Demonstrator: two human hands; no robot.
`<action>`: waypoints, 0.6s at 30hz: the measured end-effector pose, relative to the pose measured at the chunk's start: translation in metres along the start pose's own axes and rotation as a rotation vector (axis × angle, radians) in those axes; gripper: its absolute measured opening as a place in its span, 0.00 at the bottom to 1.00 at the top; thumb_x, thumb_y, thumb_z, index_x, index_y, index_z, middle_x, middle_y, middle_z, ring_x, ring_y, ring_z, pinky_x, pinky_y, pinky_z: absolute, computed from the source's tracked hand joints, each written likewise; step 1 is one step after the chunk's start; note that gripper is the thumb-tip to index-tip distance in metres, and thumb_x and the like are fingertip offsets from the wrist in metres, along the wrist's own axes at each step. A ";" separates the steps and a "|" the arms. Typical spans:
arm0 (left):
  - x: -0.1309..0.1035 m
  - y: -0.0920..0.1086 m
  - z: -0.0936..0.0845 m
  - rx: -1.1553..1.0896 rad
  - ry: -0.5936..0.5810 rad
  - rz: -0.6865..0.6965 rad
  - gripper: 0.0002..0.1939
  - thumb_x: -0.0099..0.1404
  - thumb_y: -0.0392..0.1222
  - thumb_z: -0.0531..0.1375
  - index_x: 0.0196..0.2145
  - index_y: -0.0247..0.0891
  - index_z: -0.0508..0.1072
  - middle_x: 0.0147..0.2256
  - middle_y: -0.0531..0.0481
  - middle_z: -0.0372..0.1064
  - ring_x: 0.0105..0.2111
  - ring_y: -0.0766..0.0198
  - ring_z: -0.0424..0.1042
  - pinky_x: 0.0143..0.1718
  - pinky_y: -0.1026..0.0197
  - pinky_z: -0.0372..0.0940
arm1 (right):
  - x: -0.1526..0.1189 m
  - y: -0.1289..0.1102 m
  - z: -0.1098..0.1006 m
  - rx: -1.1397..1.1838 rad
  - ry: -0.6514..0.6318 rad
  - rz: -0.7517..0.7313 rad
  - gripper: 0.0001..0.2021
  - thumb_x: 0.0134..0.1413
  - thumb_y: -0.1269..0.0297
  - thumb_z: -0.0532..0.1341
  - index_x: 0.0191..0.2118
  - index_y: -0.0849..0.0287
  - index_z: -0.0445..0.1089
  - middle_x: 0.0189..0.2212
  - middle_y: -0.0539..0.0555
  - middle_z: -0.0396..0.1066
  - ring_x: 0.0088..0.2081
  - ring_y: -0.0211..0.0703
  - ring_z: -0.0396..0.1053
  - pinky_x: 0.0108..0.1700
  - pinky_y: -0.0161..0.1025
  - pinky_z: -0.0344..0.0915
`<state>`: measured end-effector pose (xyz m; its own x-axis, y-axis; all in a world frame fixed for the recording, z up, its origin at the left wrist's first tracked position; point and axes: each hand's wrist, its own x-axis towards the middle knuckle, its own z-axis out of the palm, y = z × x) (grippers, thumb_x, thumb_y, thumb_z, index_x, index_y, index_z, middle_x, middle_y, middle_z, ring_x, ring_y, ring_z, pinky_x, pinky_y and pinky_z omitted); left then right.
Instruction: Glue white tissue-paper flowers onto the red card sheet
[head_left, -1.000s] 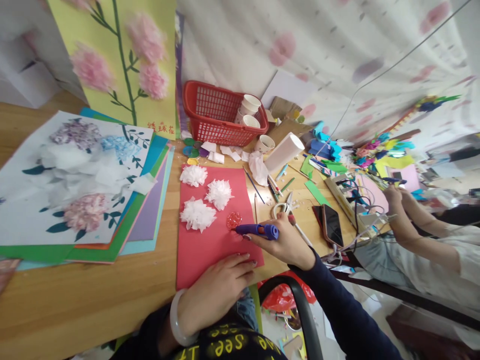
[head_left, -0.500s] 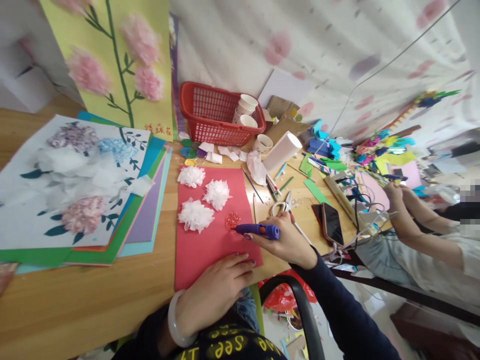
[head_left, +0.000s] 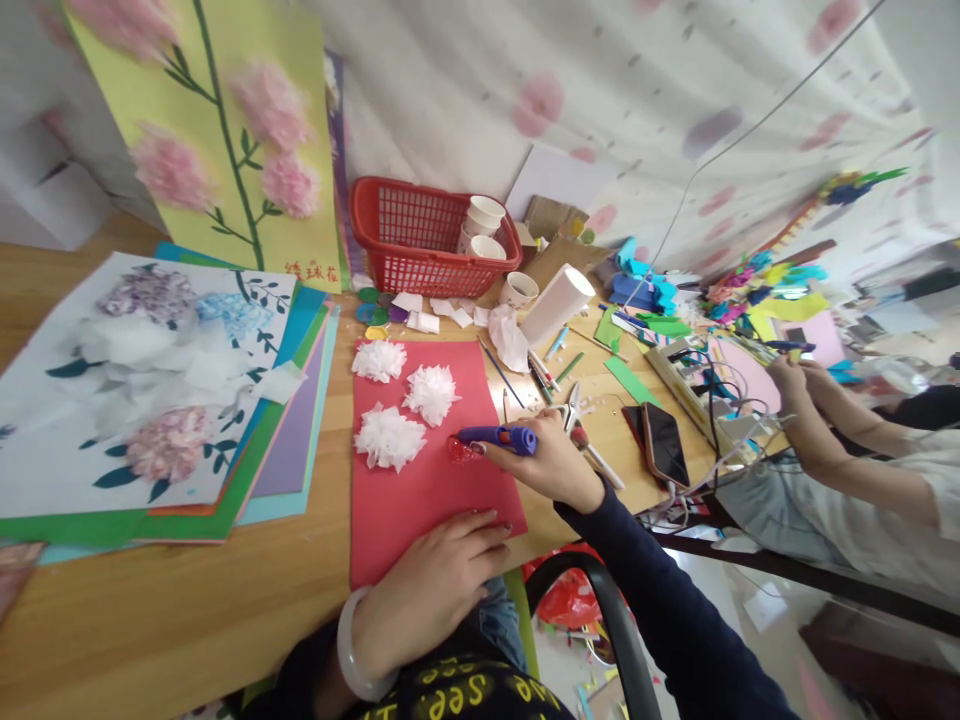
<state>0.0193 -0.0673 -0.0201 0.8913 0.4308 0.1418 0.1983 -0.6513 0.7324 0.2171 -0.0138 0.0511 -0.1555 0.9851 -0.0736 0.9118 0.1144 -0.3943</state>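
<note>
The blue pen-shaped tool (head_left: 496,438) is over the red sheet (head_left: 431,500), its tip at a glossy patch (head_left: 459,453), with the right hand's (head_left: 556,462) fingers closed around it. The left hand (head_left: 429,578) lies on the sheet's near edge, fingers outstretched and close together — three white paper flowers (head_left: 389,438) sit farther up, and beyond them stands a red basket (head_left: 431,272).

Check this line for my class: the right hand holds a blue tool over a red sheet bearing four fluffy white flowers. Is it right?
The count is wrong: the head view shows three fluffy white flowers on the red sheet, not four. The right hand does hold a blue tool over it.
</note>
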 end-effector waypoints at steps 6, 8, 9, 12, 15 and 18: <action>0.000 0.001 -0.002 -0.007 -0.004 -0.006 0.22 0.69 0.33 0.59 0.60 0.41 0.68 0.62 0.49 0.66 0.66 0.56 0.57 0.65 0.47 0.59 | 0.004 0.002 -0.005 0.034 -0.002 0.016 0.24 0.59 0.46 0.61 0.19 0.56 0.69 0.15 0.46 0.64 0.19 0.36 0.61 0.32 0.41 0.55; 0.000 0.001 -0.003 -0.011 0.001 -0.007 0.22 0.69 0.32 0.59 0.59 0.41 0.68 0.62 0.48 0.66 0.65 0.56 0.58 0.65 0.48 0.59 | 0.004 0.003 -0.005 0.049 0.009 0.006 0.23 0.60 0.45 0.61 0.21 0.55 0.72 0.15 0.47 0.65 0.20 0.36 0.62 0.31 0.40 0.56; 0.000 0.002 -0.003 -0.013 0.003 -0.009 0.21 0.69 0.32 0.59 0.59 0.40 0.69 0.62 0.48 0.66 0.65 0.56 0.58 0.65 0.47 0.59 | 0.004 0.003 -0.005 0.054 0.015 0.009 0.23 0.60 0.45 0.60 0.22 0.55 0.72 0.15 0.47 0.66 0.20 0.37 0.62 0.31 0.40 0.56; 0.000 0.002 -0.005 -0.023 -0.004 -0.012 0.21 0.69 0.33 0.59 0.58 0.40 0.69 0.62 0.48 0.66 0.65 0.55 0.59 0.65 0.46 0.60 | 0.004 0.002 -0.004 0.044 0.013 0.014 0.22 0.61 0.45 0.60 0.23 0.55 0.73 0.15 0.47 0.66 0.20 0.36 0.62 0.31 0.40 0.57; 0.000 0.003 -0.005 -0.023 -0.022 -0.018 0.21 0.69 0.33 0.58 0.59 0.40 0.69 0.62 0.48 0.65 0.65 0.54 0.58 0.65 0.45 0.59 | 0.004 -0.001 -0.004 0.013 0.003 -0.015 0.24 0.61 0.45 0.60 0.20 0.56 0.71 0.14 0.46 0.64 0.19 0.35 0.59 0.31 0.40 0.57; 0.000 0.002 -0.004 -0.012 -0.017 -0.014 0.22 0.70 0.33 0.58 0.60 0.42 0.68 0.62 0.49 0.65 0.65 0.55 0.58 0.65 0.46 0.58 | 0.003 -0.003 -0.005 -0.007 0.027 -0.018 0.26 0.61 0.43 0.59 0.18 0.56 0.69 0.13 0.47 0.63 0.18 0.35 0.57 0.30 0.40 0.57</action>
<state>0.0182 -0.0661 -0.0160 0.8954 0.4288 0.1202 0.2059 -0.6379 0.7421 0.2155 -0.0108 0.0571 -0.1620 0.9859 -0.0421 0.9114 0.1331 -0.3893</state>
